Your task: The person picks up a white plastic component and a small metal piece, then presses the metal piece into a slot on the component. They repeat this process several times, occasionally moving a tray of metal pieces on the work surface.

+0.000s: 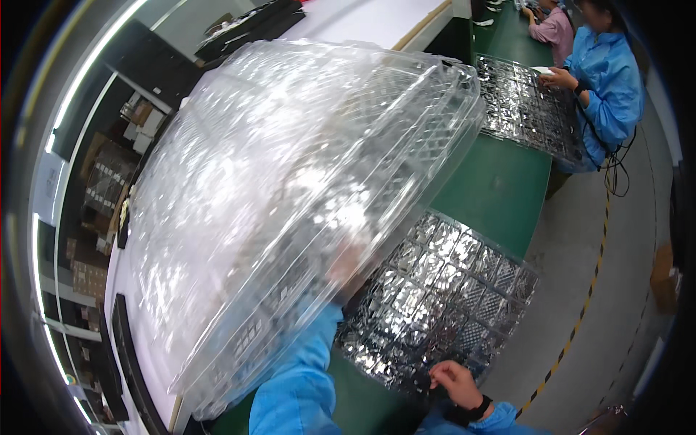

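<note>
A big stack of clear plastic trays (239,181) fills the left and middle of the head view, standing over the bench. My left hand (348,264) shows blurred through the clear plastic at the stack's near right side, and its fingers cannot be made out. Below and to the right, a tray with many shiny silver compartments (442,290) lies on the green bench top (489,181). By that tray's near edge is my right hand (455,384), its fingers curled and thumb close to the forefinger. Whatever it may pinch is too small to tell.
Farther along the bench, a person in a blue smock (609,80) works at another silver-filled tray (525,105). Beyond sits a person in pink (554,32). A yellow-black floor line (580,319) runs at right, near a cardboard box (663,279). Shelves with boxes (101,188) stand at left.
</note>
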{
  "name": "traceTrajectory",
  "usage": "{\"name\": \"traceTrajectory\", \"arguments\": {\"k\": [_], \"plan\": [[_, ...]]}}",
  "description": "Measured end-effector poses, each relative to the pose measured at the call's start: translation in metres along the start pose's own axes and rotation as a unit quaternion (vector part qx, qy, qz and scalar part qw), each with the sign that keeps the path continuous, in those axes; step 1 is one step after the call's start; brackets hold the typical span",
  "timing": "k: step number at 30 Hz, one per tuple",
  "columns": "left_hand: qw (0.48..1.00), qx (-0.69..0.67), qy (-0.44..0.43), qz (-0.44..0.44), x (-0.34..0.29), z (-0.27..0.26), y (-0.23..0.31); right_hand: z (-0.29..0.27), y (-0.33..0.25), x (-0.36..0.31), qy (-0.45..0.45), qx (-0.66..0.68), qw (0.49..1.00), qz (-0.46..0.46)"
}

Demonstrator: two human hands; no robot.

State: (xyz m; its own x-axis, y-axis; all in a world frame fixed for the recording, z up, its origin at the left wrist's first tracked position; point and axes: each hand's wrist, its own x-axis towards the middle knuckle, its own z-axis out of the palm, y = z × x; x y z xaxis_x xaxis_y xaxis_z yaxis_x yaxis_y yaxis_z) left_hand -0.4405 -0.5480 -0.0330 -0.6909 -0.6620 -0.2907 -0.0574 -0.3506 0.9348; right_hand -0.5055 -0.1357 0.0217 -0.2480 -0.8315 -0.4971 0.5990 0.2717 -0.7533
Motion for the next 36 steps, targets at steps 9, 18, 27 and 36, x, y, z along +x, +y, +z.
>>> {"name": "traceTrajectory", "arguments": {"k": [9,18,27,36], "plan": [[0.978,-0.19,-0.048,-0.066,-0.322,0.067,0.035,0.09,-0.047,-0.048,-0.006,-0.091,0.988,-0.128],[0.992,-0.117,-0.017,-0.04,-0.503,0.033,0.034,0.197,-0.022,-0.097,-0.182,-0.132,0.971,-0.081],[0.997,0.004,-0.071,-0.015,-0.596,-0.012,0.042,0.265,0.036,-0.108,-0.332,-0.496,0.685,-0.417],[0.892,-0.08,0.419,0.148,-0.627,-0.004,0.01,0.311,0.093,-0.105,-0.129,-0.354,0.877,-0.299]]}}
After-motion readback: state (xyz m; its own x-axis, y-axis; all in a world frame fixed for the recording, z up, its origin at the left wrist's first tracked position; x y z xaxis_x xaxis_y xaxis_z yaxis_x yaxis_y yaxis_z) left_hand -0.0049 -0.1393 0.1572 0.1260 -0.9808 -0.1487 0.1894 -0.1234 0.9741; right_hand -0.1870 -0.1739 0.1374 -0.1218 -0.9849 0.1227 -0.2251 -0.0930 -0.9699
